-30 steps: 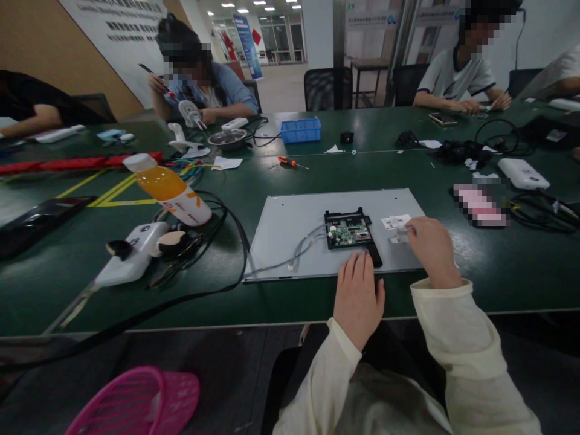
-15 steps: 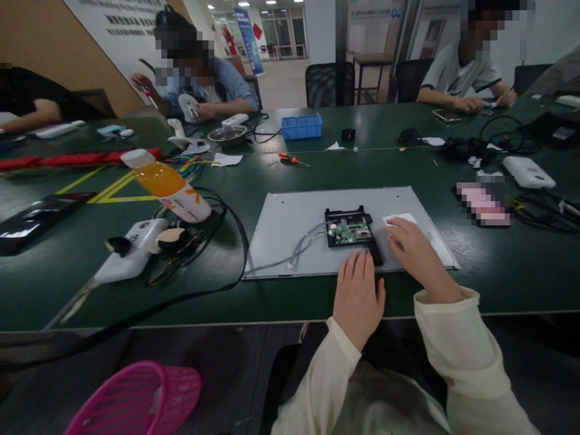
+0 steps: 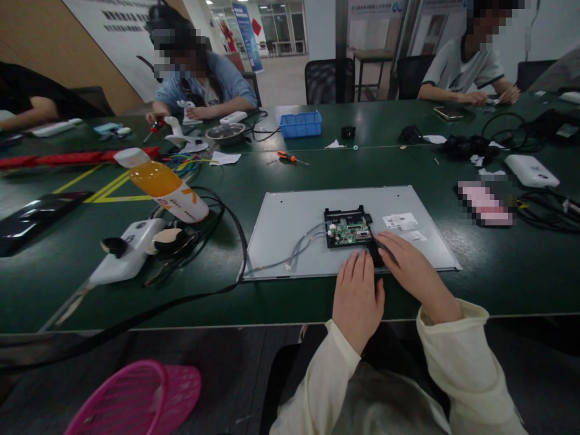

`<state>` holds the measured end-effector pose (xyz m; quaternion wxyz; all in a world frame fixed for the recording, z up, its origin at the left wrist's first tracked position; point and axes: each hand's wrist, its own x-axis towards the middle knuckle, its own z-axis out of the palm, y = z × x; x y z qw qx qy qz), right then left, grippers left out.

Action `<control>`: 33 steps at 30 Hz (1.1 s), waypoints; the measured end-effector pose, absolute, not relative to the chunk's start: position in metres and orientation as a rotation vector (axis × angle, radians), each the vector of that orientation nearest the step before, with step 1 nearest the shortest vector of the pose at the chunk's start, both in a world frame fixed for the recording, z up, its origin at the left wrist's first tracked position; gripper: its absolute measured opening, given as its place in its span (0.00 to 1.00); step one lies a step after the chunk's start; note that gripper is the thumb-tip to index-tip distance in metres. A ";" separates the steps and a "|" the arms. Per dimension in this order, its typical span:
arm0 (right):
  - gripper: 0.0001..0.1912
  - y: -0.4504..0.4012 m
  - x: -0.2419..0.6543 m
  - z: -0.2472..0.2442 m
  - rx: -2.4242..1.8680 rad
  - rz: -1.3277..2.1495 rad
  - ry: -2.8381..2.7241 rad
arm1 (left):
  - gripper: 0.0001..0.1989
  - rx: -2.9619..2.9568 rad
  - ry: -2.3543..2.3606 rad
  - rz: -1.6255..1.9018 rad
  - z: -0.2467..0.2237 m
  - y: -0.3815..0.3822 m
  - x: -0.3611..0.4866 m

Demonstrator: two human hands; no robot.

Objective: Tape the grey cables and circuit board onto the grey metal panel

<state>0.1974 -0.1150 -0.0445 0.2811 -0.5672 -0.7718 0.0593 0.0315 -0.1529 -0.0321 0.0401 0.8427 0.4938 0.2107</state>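
A flat grey metal panel (image 3: 294, 211) lies on the table in front of me. On it sits a black plastic frame (image 3: 344, 213) that holds a green circuit board (image 3: 347, 231), with grey cables (image 3: 301, 241) running out to the left. My left hand (image 3: 359, 296) lies flat at the panel's near edge, its fingertips by the frame's lower side. My right hand (image 3: 414, 266) has its fingers stretched out against the frame's lower right corner. Neither hand grips anything. White labels (image 3: 399, 221) show on the panel beyond my right hand.
An orange drink bottle (image 3: 163, 186) leans over a white power strip (image 3: 129, 251) at the left, beside black cables. Beyond the panel lie an orange screwdriver (image 3: 286, 157) and a blue basket (image 3: 300, 124). A pink phone (image 3: 484, 202) is at the right. Co-workers sit across the table.
My right hand has moved left and nearer, from over the labels to the frame's corner. The labels are uncovered. My left hand stays put. A co-worker has lowered a red-handled tool.
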 end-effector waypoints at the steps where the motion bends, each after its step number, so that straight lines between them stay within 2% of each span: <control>1: 0.21 -0.116 0.197 -0.045 -1.520 0.161 -2.066 | 0.23 2.580 1.514 0.651 -0.032 -0.153 0.032; 12: 0.20 -0.101 0.222 -0.023 -1.646 -0.153 -1.956 | 0.22 2.568 1.545 0.685 -0.031 -0.154 0.032; 17: 0.17 -0.071 0.252 -0.006 -1.746 -0.112 -2.125 | 0.21 2.584 1.557 0.670 -0.028 -0.154 0.032; 22: 0.14 -0.051 0.263 -0.009 -1.743 -0.002 -2.318 | 0.22 2.586 1.555 0.673 -0.029 -0.155 0.031; 33: 0.13 -0.051 0.255 -0.024 -1.795 -0.139 -2.247 | 0.20 2.536 1.454 0.610 -0.017 -0.145 0.019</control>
